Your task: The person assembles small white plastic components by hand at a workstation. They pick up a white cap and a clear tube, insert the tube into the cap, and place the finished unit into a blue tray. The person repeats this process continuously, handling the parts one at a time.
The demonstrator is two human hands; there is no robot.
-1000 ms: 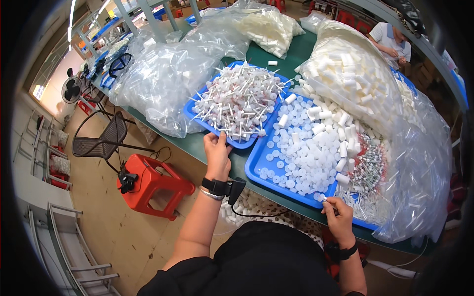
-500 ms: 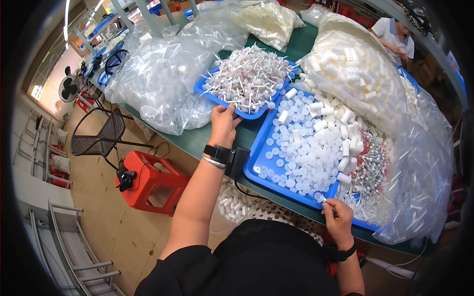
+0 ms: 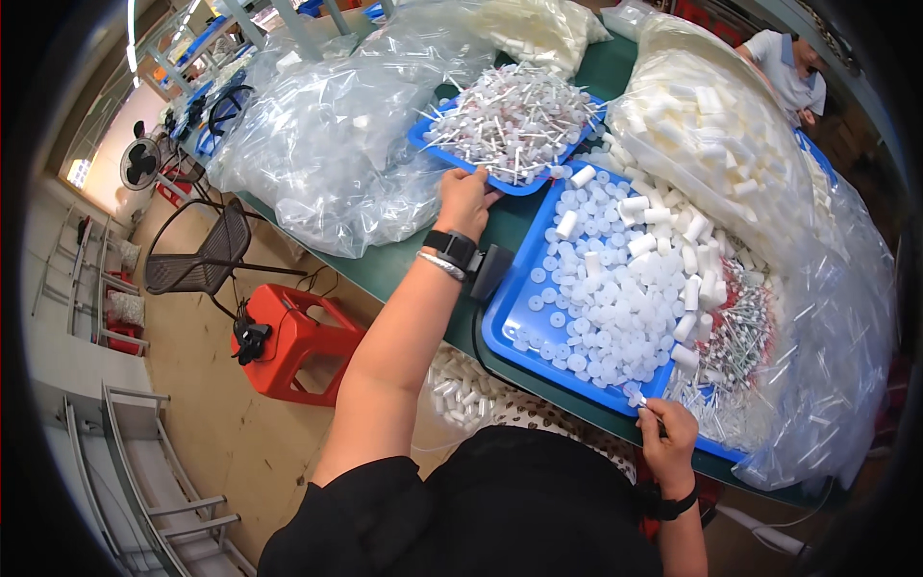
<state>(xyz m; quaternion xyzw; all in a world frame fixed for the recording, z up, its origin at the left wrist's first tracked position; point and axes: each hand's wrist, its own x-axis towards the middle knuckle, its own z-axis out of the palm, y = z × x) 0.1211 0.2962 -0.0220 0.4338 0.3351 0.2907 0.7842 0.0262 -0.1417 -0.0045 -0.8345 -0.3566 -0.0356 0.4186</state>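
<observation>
My left hand has its fingers on the near rim of a small blue tray, heaped with thin white sticks fitted with translucent discs. My right hand pinches a small translucent disc piece at the near edge of a larger blue tray; the fingers hide part of that piece. Loose translucent discs fill much of this larger tray. Among and beside them lie white cylinders. To their right is a pile of thin metallic and white pins with red bits.
A big clear plastic bag covers the left of the green table. At the right, another bag bulges with white cylinders. A red stool and a woven chair stand on the floor. Another person is at the far right.
My left hand and the small tray have moved farther away from me and a little to the right. My right hand keeps its pinch beside the larger tray. The view has shifted slightly.
</observation>
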